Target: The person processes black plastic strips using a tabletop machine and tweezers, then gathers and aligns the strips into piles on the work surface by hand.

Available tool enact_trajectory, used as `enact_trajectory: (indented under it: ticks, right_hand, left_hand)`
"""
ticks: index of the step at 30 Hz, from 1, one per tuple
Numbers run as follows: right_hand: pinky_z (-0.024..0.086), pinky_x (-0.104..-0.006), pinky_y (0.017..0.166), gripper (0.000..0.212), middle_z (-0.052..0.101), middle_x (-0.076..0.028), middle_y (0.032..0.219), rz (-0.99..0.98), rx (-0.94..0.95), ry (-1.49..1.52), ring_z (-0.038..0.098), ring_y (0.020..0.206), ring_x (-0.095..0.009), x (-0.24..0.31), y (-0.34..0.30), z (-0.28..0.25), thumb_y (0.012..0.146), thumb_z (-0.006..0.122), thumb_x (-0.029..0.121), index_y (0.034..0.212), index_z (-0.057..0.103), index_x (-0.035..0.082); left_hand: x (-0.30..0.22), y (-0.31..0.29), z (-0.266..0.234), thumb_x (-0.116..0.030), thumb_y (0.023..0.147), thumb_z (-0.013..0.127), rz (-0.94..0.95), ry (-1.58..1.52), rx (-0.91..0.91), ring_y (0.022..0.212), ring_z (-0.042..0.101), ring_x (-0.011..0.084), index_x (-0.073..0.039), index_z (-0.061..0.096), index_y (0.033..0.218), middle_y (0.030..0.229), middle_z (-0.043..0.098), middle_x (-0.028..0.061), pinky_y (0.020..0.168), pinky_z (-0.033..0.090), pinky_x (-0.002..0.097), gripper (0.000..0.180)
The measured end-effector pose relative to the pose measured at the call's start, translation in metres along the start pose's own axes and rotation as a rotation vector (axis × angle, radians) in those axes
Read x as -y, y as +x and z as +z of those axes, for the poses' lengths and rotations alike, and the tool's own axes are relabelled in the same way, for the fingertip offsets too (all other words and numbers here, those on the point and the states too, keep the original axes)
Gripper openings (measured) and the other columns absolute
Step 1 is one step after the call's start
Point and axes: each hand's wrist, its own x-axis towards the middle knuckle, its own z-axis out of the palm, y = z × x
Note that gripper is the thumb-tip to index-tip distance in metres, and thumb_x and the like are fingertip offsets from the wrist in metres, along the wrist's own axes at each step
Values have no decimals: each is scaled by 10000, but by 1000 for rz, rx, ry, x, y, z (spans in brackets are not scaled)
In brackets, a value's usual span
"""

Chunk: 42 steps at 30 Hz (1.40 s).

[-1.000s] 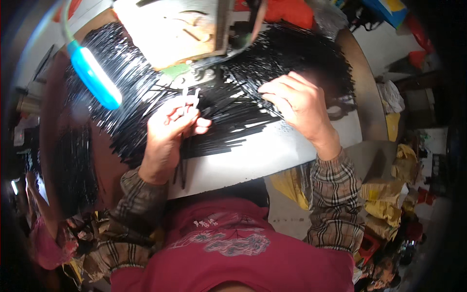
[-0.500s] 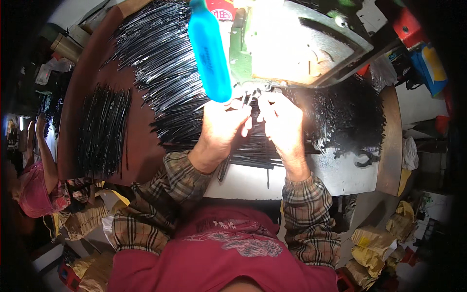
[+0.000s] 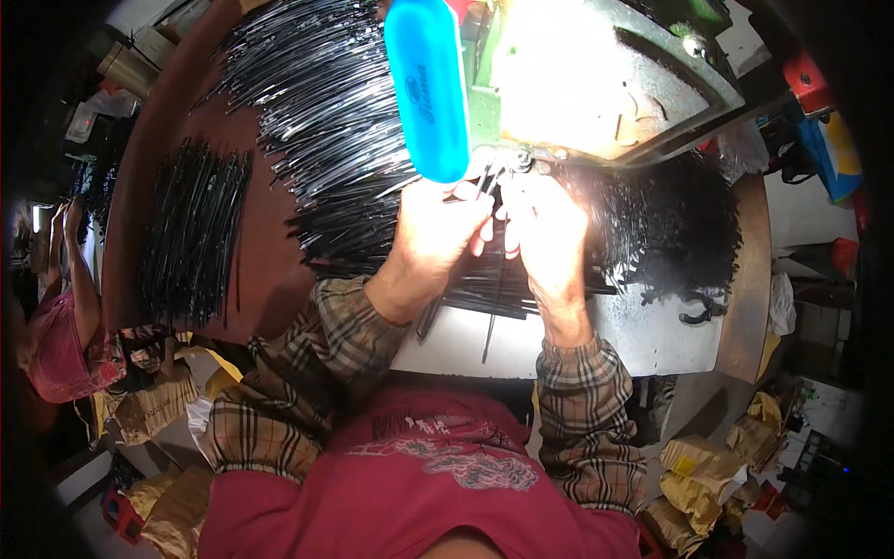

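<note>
My left hand (image 3: 436, 231) is closed in a pinch, with a thin black strip (image 3: 485, 181) between thumb and fingers. Beside it, my right hand (image 3: 551, 238) is pinched around another dark strip end; glare washes out its fingertips. Both hands meet just in front of a small round metal fitting (image 3: 519, 160) at the front of a green machine (image 3: 482, 116). Below the fingers, a long black strip (image 3: 492, 321) hangs over the pale tabletop. A blue rounded object (image 3: 428, 93) stands right above my left hand. Exactly how the strips touch the fitting is hidden by glare.
A large pile of black strips (image 3: 326, 121) spreads at the back left. A smaller bundle (image 3: 194, 238) lies on the brown surface (image 3: 272, 247). A dense black heap (image 3: 680, 224) lies at right. Paper sacks (image 3: 712, 466) sit on the floor. Another person's arm (image 3: 86, 289) shows at far left.
The whole view has shifted slightly, so the machine and blue object appear farther right. Both hands stay pinched at the fitting. The hanging strip's lower end has swung left.
</note>
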Motion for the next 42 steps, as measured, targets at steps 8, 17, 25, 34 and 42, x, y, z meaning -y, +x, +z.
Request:
enact_trajectory:
  ticks: [8, 17, 25, 34, 42]
  right_hand:
    - [407, -184, 401, 95, 593, -21, 676, -3, 23, -26, 515, 492, -34, 0, 1, -2, 897, 594, 55, 950, 615, -21]
    - [370, -172, 410, 103, 577, -3, 682, -57, 45, 181, 490, 503, -27, 1, 11, -12, 904, 599, 80, 941, 607, -16]
    - [358, -176, 404, 112, 577, -5, 682, -75, -2, 224, 470, 494, -25, 4, 14, -7, 902, 601, 80, 934, 611, -27]
    - [345, -184, 397, 146, 570, -14, 674, -101, 72, 305, 460, 484, -34, 1, 14, -11, 908, 588, 107, 930, 614, -36]
    - [358, -192, 413, 183, 558, -29, 664, -116, 130, 459, 455, 463, -55, -5, 17, -10, 930, 519, 130, 923, 597, -35]
  left_hand:
    - [-1, -1, 10, -27, 850, 615, 12, 31, -12, 620, 531, 81, 34, 587, 1055, 765, 565, 19, 509, 422, 212, 215]
    - [-2, 13, 30, -10, 821, 569, -31, 88, -93, 528, 508, 76, 33, 620, 990, 667, 572, 29, 457, 392, 210, 182]
    - [-6, 15, 29, -40, 840, 595, -34, 148, -53, 580, 537, 81, 26, 597, 952, 720, 584, 35, 495, 420, 212, 130]
    - [3, 20, 32, 71, 756, 540, 66, 132, -140, 449, 543, 92, 65, 632, 898, 581, 595, 60, 382, 414, 233, 169]
    - [-15, 1, 16, -62, 891, 580, 6, 4, 126, 645, 586, 110, 52, 562, 1134, 878, 609, 75, 522, 486, 221, 268]
